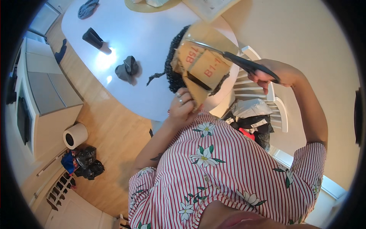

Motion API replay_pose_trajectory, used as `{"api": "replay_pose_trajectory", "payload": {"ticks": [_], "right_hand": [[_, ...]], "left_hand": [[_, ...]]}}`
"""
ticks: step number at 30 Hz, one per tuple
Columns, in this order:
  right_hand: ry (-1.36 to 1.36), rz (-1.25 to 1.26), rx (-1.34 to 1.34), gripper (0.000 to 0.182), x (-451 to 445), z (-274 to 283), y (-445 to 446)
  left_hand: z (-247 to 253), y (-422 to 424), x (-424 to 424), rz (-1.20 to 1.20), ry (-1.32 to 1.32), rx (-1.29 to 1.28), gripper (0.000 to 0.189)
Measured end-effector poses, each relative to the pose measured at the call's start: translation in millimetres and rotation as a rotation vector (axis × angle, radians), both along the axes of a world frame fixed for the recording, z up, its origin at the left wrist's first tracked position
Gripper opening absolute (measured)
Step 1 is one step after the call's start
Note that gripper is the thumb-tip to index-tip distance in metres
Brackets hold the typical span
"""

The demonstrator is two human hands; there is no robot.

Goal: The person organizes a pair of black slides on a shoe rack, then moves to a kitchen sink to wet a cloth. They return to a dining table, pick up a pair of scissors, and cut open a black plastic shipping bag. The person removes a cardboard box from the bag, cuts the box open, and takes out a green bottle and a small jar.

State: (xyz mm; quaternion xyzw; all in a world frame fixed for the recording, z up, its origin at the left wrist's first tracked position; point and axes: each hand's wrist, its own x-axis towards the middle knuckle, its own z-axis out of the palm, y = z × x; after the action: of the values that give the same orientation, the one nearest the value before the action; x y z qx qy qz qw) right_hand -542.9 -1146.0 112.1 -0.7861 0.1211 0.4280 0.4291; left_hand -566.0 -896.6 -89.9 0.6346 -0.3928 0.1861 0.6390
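Note:
My left hand (183,104), with rings on its fingers, grips the lower left edge of a brown cardboard box (211,67). The box bears red printed writing, and one flap stands folded out. In my right hand (276,71) is a pair of scissors (243,63) with black handles. Their metal blade lies across the upper part of the box, touching or just above it; I cannot tell which. Crinkled black plastic wrap (174,71) shows behind and beside the box, with a twisted strip trailing to the left. The inside of the box is mostly hidden.
On the white table (148,31) are a crumpled grey cloth (126,70), a dark cylinder (93,37) and a knotted grey cloth (88,9). White chairs (251,83) with plastic packages (257,123) stand at right. Black bags (88,163) lie on the floor near a white cylinder (77,135).

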Motion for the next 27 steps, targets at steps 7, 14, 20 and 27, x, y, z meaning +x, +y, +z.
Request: {"api": "replay_pose_trajectory", "payload": {"ticks": [7, 14, 20, 27], "right_hand": [[-0.750, -0.158, -0.366, 0.068, -4, -20, 13], [-1.287, -0.093, -0.507, 0.059, 43, -120, 25], [-1.016, -0.077, -0.594, 0.053, 67, -102, 21], [-1.055, -0.182, -0.507, 0.036, 83, -88, 12]], "left_hand": [[31, 14, 6, 0.046, 0.083, 0.258, 0.016], [84, -20, 62, 0.052, -0.205, 0.468, 0.034], [97, -20, 110, 0.014, -0.292, 0.749, 0.051], [95, 32, 72, -0.038, -0.200, 0.941, 0.050]]}}
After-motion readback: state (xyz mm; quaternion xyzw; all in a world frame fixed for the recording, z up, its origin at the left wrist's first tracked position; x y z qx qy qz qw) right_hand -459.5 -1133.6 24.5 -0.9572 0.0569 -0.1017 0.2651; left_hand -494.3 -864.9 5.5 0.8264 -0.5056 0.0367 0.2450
